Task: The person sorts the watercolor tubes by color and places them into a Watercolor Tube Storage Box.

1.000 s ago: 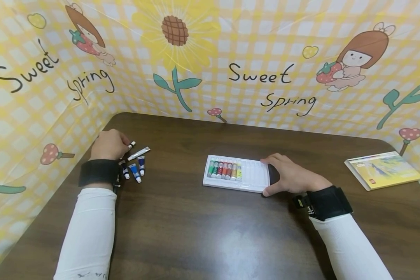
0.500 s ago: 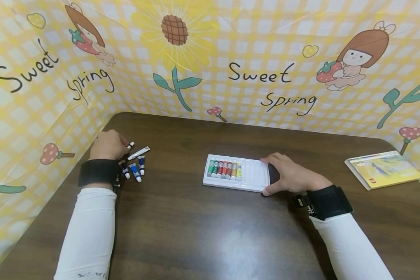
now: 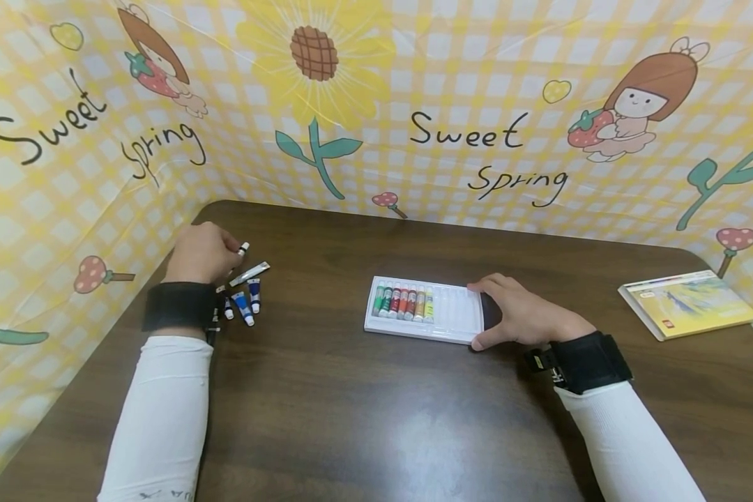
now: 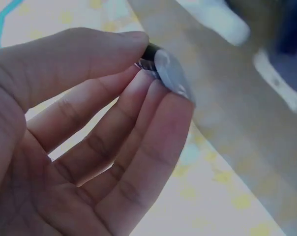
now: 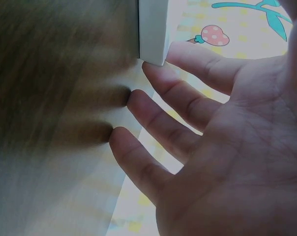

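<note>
At the table's far left, my left hand [image 3: 203, 254] pinches a small paint tube [image 3: 243, 249] between thumb and fingertips. Up close in the left wrist view, the tube [image 4: 172, 73] shows a dark band and a pale end; the fingers hide part of it. Just below this hand lie a silvery-white tube [image 3: 249, 273], a blue tube [image 3: 242, 308] and dark blue tubes [image 3: 254, 295]. My right hand [image 3: 527, 314] holds the right end of a white paint tray [image 3: 458, 314], thumb at the near corner, fingers at the far one. Several coloured tubes [image 3: 403, 304] fill the tray's left half.
A flat yellow box or book [image 3: 693, 307] lies at the table's right side. Yellow checked cloth [image 3: 351, 167] stands up behind and to the left of the brown table [image 3: 326, 404].
My left hand has shifted slightly away and to the right, and the pinched tube has moved with it, off from the loose tubes. The right hand and tray stay put.
</note>
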A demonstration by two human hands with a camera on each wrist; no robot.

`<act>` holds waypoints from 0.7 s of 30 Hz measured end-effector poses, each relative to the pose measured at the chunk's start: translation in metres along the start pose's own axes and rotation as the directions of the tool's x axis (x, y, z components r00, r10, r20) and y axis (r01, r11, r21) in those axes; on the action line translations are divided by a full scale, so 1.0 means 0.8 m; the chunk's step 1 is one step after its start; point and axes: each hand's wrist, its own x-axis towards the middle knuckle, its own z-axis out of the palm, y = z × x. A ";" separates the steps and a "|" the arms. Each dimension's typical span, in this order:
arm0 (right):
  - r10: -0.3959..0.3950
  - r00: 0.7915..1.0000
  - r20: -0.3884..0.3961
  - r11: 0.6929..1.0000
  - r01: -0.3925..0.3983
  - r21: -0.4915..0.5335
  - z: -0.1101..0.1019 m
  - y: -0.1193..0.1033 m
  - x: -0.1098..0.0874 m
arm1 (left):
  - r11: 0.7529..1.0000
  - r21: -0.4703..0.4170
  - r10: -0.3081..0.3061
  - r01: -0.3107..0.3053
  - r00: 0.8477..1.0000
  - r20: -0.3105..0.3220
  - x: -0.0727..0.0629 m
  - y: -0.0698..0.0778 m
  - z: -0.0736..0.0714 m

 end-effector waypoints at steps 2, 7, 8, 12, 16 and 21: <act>0.001 1.000 0.001 1.000 -0.001 0.003 0.000 0.001 0.000 | 1.000 0.003 0.011 -0.011 1.000 -0.004 0.001 0.011 0.002; 0.007 1.000 0.006 1.000 -0.007 0.009 0.000 0.003 -0.001 | 0.998 0.014 0.066 -0.066 0.998 -0.002 0.003 0.048 0.016; 0.009 1.000 0.006 1.000 -0.010 0.009 0.000 0.004 -0.001 | 0.996 0.018 0.083 -0.083 0.997 0.000 0.002 0.058 0.020; 0.018 1.000 0.012 1.000 -0.018 0.004 -0.001 0.004 -0.001 | 0.989 0.017 0.145 -0.145 0.989 0.009 -0.004 0.102 0.041; 0.025 1.000 0.017 1.000 -0.025 0.001 -0.003 0.004 -0.001 | 0.980 -0.002 0.201 -0.201 0.979 0.033 -0.012 0.139 0.060; 0.019 1.000 0.015 1.000 -0.019 -0.003 -0.001 0.001 0.001 | 0.968 -0.010 0.250 -0.250 0.966 0.066 -0.022 0.170 0.078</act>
